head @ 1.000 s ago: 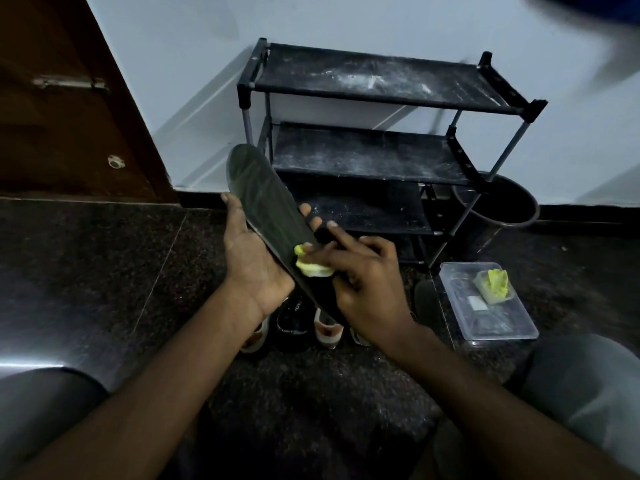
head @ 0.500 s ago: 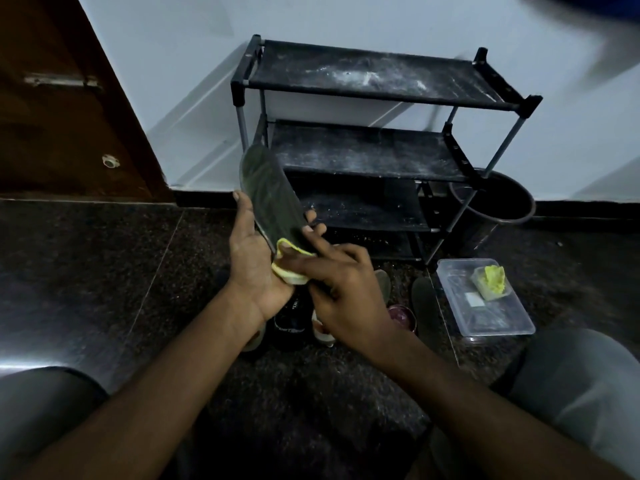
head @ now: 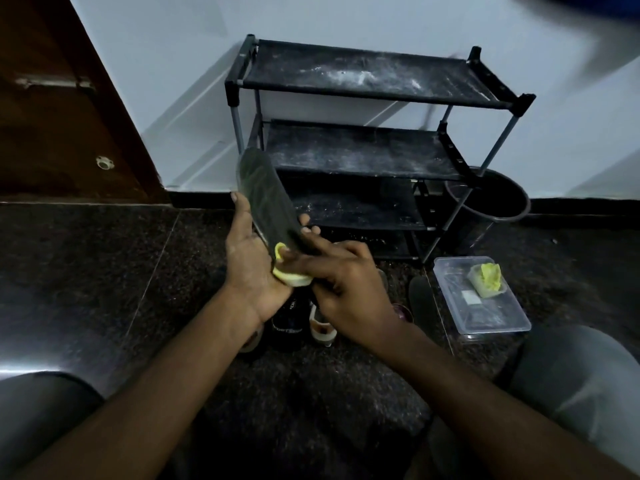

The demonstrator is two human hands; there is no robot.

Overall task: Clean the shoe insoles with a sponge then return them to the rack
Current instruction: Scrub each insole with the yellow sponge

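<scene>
Yellow sponge (head: 291,278) was pressed against the lower end of the insole (head: 266,199), close to the heel of the left hand (head: 247,261). The right hand (head: 346,289) grasped the sponge with curled fingers, the forefinger stretched along the top of it. From this I judge that the wiping step was in hand, with the sponge at the heel end of the insole.

The left hand held the insole from beneath. Its palm lay under the dark sole, the thumb (head: 239,202) ran up the left edge and the fingertips (head: 306,223) came round the right edge, so this hand was closed round the insole and not loose. The insole stood tilted, its toe end pointing up and away from the hands, toward the rack (head: 363,150). Such a hold probably gave a firm backing for the rubbing and turned the surface to the person's eyes.

The rack stood beyond the hands, its shelves dusted with white powder. Under the hands some shoes (head: 287,323) sat on the floor. To the right of the right hand lay a dark flat thing, probably a second insole (head: 420,301). Just past it was a clear box (head: 485,320) with another sponge (head: 486,276) inside, near enough to reach. The held insole was not yet back on the rack, so in my judgement the return step remained to do.
</scene>
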